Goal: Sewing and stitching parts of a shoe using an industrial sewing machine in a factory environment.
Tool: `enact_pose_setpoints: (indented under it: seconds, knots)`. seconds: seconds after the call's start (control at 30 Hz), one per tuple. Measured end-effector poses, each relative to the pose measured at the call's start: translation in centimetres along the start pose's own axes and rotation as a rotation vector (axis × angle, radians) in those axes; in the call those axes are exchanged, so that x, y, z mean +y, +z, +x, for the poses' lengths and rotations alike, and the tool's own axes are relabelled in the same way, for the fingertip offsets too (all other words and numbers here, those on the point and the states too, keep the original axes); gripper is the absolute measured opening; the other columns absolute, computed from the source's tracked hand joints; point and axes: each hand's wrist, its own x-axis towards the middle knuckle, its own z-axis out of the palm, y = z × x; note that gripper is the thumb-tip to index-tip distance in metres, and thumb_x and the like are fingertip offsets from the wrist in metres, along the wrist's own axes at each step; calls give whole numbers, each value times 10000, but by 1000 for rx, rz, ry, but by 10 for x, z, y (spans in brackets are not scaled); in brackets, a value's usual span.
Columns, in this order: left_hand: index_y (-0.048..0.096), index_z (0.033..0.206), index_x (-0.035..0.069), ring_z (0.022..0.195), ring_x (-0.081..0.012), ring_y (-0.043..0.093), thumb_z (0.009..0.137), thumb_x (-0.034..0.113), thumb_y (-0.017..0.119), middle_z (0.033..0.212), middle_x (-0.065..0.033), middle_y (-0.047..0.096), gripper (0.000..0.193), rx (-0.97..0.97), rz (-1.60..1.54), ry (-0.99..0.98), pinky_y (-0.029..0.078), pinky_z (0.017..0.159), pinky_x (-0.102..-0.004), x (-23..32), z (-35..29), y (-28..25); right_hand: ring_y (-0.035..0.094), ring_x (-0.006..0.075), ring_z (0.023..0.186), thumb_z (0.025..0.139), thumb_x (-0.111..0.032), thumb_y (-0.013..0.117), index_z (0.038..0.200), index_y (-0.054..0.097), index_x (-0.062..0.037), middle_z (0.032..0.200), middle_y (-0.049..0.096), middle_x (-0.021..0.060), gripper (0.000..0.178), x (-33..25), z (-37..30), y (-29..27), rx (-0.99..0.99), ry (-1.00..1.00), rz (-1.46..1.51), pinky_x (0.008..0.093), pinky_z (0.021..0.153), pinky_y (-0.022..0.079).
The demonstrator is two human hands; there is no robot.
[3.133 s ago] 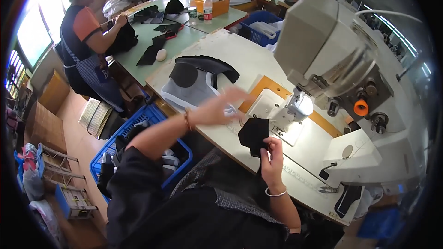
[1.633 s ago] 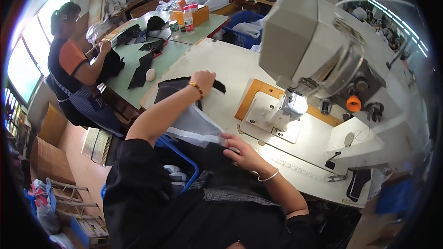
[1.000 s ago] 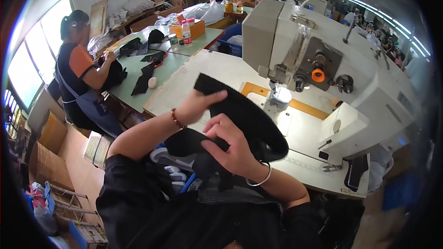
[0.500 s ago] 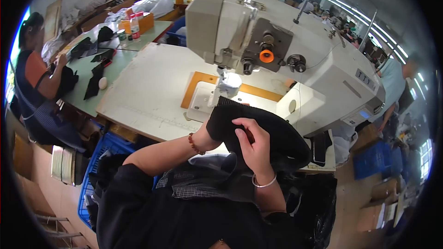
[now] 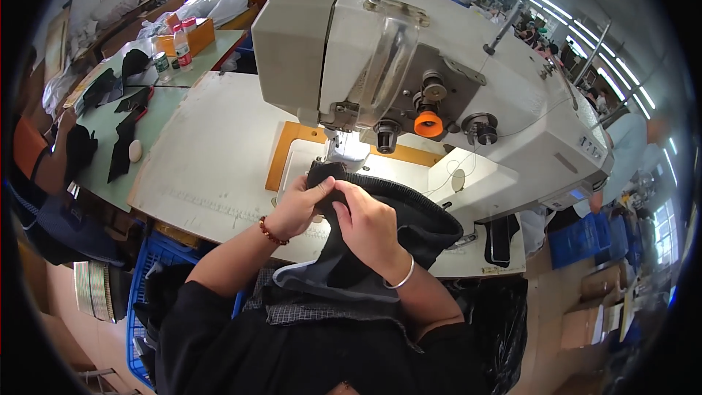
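A dark fabric piece (image 5: 420,227) with a ribbed edge and a grey-edged lower flap hangs between my hands and my lap. My left hand (image 5: 296,208) pinches its upper left corner just in front of the presser foot area. Close beside it, my right hand (image 5: 368,227) has its thumb and fingers closed on the same fabric, fingertips nearly meeting the left thumb. Above them stands the head of a large pale sewing machine (image 5: 300,44), with a bright lamp glow by the needle (image 5: 345,150). The fabric's corner partly hides the needle plate.
The white sewing table (image 5: 190,153) spreads to the left. A dark phone-like object (image 5: 499,240) lies at its right front. Blue baskets (image 5: 150,263) stand below left. At the green table (image 5: 110,132), a co-worker (image 5: 44,168) handles black pieces. A bottle (image 5: 181,47) stands there.
Both hands have come together at the fabric's upper corner, the right moving left. The fabric has turned and spread, showing its grey-edged flap. My view has shifted closer to the machine.
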Motion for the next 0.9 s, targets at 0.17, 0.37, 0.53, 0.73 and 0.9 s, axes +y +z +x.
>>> enact_pose_setpoints:
  seconds: [0.17, 0.37, 0.53, 0.73, 0.9]
  knots:
    - [660, 1204, -3, 951, -156, 719, 1044, 186, 665, 1075, -66, 726, 247, -33, 128, 5, 607, 813, -331, 34, 10, -13, 636, 305, 911, 871, -102, 751, 1164, 633, -82, 998, 634, 109, 317, 4, 22, -29, -82, -145, -225, 401, 774, 530]
    - [619, 1232, 31, 981, -160, 698, 1050, 205, 654, 1081, -37, 689, 254, -6, 142, -97, 609, 842, -349, 42, 12, -9, 657, 375, 911, 920, -147, 727, 1214, 588, -107, 1011, 667, 154, 328, 35, 25, -52, -397, 126, -76, 470, 783, 510]
    - [616, 1298, 12, 1019, -147, 691, 1047, 213, 662, 1155, -55, 691, 324, -50, 71, -29, 599, 864, -335, 35, 20, 2, 668, 364, 709, 948, -169, 722, 1190, 558, -52, 758, 648, 136, 315, 44, 22, -45, -193, -70, -64, 460, 656, 512]
    - [622, 1291, 8, 1024, -117, 642, 1023, 171, 686, 1150, -37, 683, 321, -28, 220, 210, 526, 918, -290, 20, 29, 4, 670, 341, 651, 957, -142, 712, 1219, 597, -62, 772, 675, 140, 296, 46, 32, -27, -134, -18, -3, 447, 601, 511]
    - [615, 1288, 12, 1038, -118, 642, 997, 137, 706, 1138, -32, 683, 329, 3, 242, 257, 520, 946, -287, 17, 31, -4, 655, 344, 1106, 807, -124, 780, 1217, 666, -68, 1133, 665, 121, 428, 10, 11, -46, -101, -332, -120, 463, 1000, 548]
